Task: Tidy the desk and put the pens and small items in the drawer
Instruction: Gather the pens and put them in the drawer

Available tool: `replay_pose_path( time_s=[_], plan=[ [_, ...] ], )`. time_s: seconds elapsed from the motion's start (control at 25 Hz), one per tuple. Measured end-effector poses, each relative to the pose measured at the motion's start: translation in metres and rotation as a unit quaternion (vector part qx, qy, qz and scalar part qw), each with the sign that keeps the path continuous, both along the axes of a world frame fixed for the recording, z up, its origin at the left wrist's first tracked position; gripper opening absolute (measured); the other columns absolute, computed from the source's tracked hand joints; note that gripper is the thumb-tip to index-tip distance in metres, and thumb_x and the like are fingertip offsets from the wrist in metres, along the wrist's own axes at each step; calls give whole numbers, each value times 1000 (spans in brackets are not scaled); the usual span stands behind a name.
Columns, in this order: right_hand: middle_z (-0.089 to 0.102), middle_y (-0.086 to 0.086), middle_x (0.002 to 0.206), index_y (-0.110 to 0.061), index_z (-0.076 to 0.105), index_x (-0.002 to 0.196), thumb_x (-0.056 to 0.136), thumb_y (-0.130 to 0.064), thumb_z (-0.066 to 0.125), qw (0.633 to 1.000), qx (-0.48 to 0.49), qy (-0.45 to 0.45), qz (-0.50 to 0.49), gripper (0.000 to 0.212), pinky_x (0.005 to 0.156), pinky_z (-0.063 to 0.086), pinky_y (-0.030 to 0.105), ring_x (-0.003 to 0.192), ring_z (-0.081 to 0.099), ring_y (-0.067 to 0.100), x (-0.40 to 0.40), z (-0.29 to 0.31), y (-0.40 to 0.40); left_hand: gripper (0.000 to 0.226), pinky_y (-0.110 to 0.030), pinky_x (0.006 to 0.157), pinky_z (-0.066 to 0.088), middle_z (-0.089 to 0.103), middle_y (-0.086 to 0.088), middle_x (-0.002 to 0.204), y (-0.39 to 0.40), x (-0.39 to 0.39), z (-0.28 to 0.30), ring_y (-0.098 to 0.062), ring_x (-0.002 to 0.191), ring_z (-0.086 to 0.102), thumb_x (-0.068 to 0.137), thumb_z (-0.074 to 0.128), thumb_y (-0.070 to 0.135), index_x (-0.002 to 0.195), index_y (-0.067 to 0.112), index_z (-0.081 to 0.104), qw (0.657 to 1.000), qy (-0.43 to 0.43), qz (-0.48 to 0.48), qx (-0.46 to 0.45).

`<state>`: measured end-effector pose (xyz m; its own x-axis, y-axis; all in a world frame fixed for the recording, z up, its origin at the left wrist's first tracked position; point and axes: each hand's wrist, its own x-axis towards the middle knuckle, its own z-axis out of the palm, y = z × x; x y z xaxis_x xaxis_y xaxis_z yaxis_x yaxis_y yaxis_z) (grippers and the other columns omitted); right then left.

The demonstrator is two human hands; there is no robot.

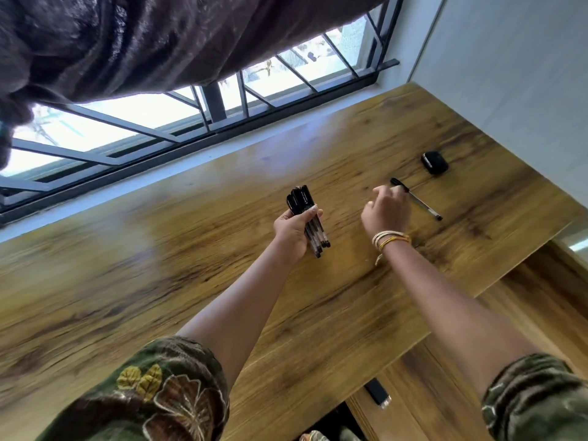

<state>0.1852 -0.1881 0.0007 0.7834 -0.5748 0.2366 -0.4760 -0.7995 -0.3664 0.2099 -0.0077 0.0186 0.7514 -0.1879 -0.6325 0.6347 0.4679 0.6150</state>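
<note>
The left hand (294, 230) is closed round a bundle of pens (308, 221), black caps pointing away from the person, tips sticking out below the palm. The bundle is held above the worktop (159, 249), near its middle.

The right hand (386, 213) is just right of the bundle, a small gap apart, with bands (389, 239) at the wrist. Its fingers (383, 192) are curled loosely and reach toward a single pen (420, 202) lying flat on the worktop. The fingertips are at the pen's capped end or just beside it; whether they touch it I cannot tell, and no grip on it shows. The pen runs slantwise away from the hand to the right, its tip end clear of the knuckles.

Beyond the pen, nearer the wall, sits a small black case (434, 162), apart from both hands.

At the near edge, below the worktop, a black stick-shaped item (377, 393) lies on a lower wooden surface
</note>
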Motion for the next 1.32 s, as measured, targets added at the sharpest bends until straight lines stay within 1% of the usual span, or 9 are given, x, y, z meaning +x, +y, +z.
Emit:
replay_pose_path(
  time_s=[0.12,0.24,0.52,0.68,0.76,0.84,0.96,1.08,1.32],
  plan=[
    [50,20,125,-3,55,118,82,-4,54,995,-25,54,-84,36,95,38,46,116,46,40,1,-1,-27,32,-46,84,56,70,-17,96,-5,1,-6,-24,82,71,80,71,-6,109,1,60,1000,6,0,1],
    [48,22,129,0,53,121,86,-4,49,990,-19,89,-105,35,99,36,48,118,44,41,3,-5,-44,33,-46,86,56,70,-18,99,-8,2,-7,-25,83,71,80,71,-6,110,1,60,1000,5,-4,4],
    [60,24,112,0,62,112,91,-4,48,996,-54,63,-29,26,88,44,45,103,57,42,-2,-8,-39,31,-41,79,57,69,-16,99,-10,-2,-6,-25,83,71,81,68,-8,110,1,59,1000,2,-5,2],
    [64,21,109,-3,64,117,93,-10,50,993,108,-19,30,28,84,48,38,98,61,35,-11,2,2,32,-41,81,57,69,-16,99,-8,-14,-5,-25,82,71,82,68,-7,112,0,59,1000,-3,-1,2],
    [67,18,109,-2,65,116,94,-9,52,970,217,-61,88,27,82,52,31,98,63,29,-26,8,34,28,-46,87,56,69,-16,96,-5,-25,-3,-26,81,70,81,69,-7,107,1,60,1000,-4,-3,3],
    [70,15,106,-2,67,113,93,-9,54,950,274,-83,128,25,84,55,34,97,66,26,-42,8,62,24,-49,89,55,68,-18,94,-2,-37,2,-27,80,70,80,69,-8,101,1,61,1000,-2,0,3],
    [71,13,104,-5,70,109,91,-10,56,940,303,-100,125,23,87,55,37,96,67,24,-62,7,91,18,-43,80,58,67,-19,89,9,-56,9,-27,73,68,79,68,-11,91,1,62,1000,-7,21,5],
    [68,12,107,-7,70,108,92,-11,57,933,328,-90,116,22,87,52,27,98,65,22,-83,7,113,15,-38,72,59,67,-17,82,32,-75,11,-24,64,69,79,68,-12,89,-2,63,1000,-12,19,10],
    [72,6,102,-5,72,107,92,-12,58,917,373,-100,101,22,76,52,20,89,66,15,-136,15,156,38,-41,69,60,67,-22,93,73,-118,16,-31,77,68,78,71,-8,114,-11,59,999,-6,-8,37]
  ],
)
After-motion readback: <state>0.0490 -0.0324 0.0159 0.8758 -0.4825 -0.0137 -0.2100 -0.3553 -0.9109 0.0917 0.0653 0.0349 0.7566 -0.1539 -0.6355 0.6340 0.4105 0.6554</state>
